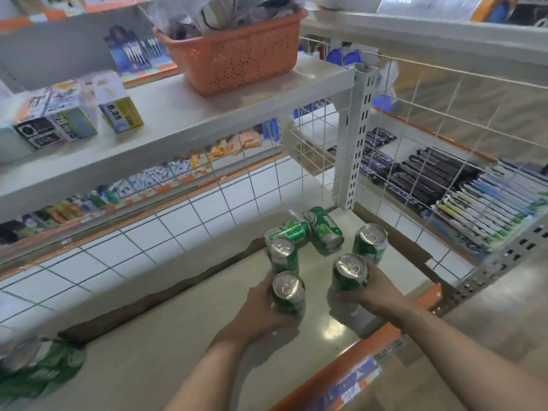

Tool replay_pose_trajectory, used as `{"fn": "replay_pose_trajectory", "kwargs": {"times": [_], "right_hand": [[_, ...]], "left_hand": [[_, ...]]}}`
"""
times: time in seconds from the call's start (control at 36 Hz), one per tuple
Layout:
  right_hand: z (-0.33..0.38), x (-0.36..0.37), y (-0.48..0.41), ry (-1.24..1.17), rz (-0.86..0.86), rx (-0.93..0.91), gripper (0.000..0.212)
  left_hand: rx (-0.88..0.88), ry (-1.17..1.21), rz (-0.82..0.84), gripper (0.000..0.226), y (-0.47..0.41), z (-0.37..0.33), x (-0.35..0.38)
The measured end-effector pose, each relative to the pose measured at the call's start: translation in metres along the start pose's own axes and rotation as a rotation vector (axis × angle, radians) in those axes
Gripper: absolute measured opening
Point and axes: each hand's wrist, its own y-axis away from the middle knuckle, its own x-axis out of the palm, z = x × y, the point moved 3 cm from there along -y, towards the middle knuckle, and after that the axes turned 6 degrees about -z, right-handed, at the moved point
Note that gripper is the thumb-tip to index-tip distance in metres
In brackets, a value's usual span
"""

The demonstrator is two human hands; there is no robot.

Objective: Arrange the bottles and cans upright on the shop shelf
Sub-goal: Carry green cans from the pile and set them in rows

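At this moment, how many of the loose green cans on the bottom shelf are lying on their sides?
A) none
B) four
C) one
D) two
D: the left lying can and the right lying can rest on their sides at the back of the shelf; the rest stand upright.

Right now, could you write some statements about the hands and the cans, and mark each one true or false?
1. The left hand grips the front-left can, which stands upright. True.
2. The right hand holds nothing. False: it grips the front-right can.
3. All six green cans stand upright. False: a sideways can and a second sideways can lie at the back.
4. The orange basket sits on a shelf above the cans. True.
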Motion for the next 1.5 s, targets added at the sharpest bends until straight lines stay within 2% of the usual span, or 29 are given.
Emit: {"fn": "replay_pose_trajectory", "kwargs": {"times": [0.08, 0.17, 0.36, 0.42, 0.61, 0.83, 0.97, 1.14, 1.33, 1.42, 1.5], "right_hand": [[-0.005, 0.009, 0.001, -0.040, -0.085, -0.007, 0.069], [-0.006, 0.018, 0.003, -0.034, -0.095, -0.031, 0.066], [0.025, 0.053, 0.019, -0.003, 0.019, -0.139, 0.047], [0.039, 0.073, 0.027, -0.002, 0.051, -0.167, 0.050], [0.080, 0.187, 0.059, 0.039, 0.209, -0.229, 0.049], [0.096, 0.337, 0.134, 0.043, 0.364, -0.213, 0.048], [0.093, 0.409, 0.171, 0.045, 0.368, -0.197, 0.053], [0.105, 0.450, 0.188, 0.044, 0.328, -0.143, 0.063], [0.116, 0.481, 0.174, 0.124, 0.332, -0.171, 0.057], [0.122, 0.494, 0.164, 0.141, 0.357, -0.211, 0.048], [0.123, 0.506, 0.153, 0.152, 0.365, -0.216, 0.048]], "left_hand": [[-0.051, 0.134, -0.040, 0.074, -0.001, -0.001, 0.012], [-0.067, 0.190, -0.086, 0.068, 0.008, -0.004, 0.014], [-0.143, 0.394, -0.360, 0.066, 0.055, 0.006, -0.041], [-0.176, 0.412, -0.424, 0.063, 0.073, 0.011, -0.066], [-0.186, 0.387, -0.653, 0.060, 0.158, 0.053, -0.146], [-0.223, 0.415, -0.846, 0.061, 0.277, 0.145, -0.228], [-0.262, 0.419, -0.901, 0.055, 0.323, 0.194, -0.265], [-0.332, 0.346, -0.871, 0.060, 0.319, 0.229, -0.283], [-0.327, 0.331, -0.803, 0.055, 0.293, 0.236, -0.285], [-0.331, 0.283, -0.794, 0.061, 0.282, 0.245, -0.289], [-0.295, 0.242, -0.776, 0.063, 0.272, 0.245, -0.298]]}}
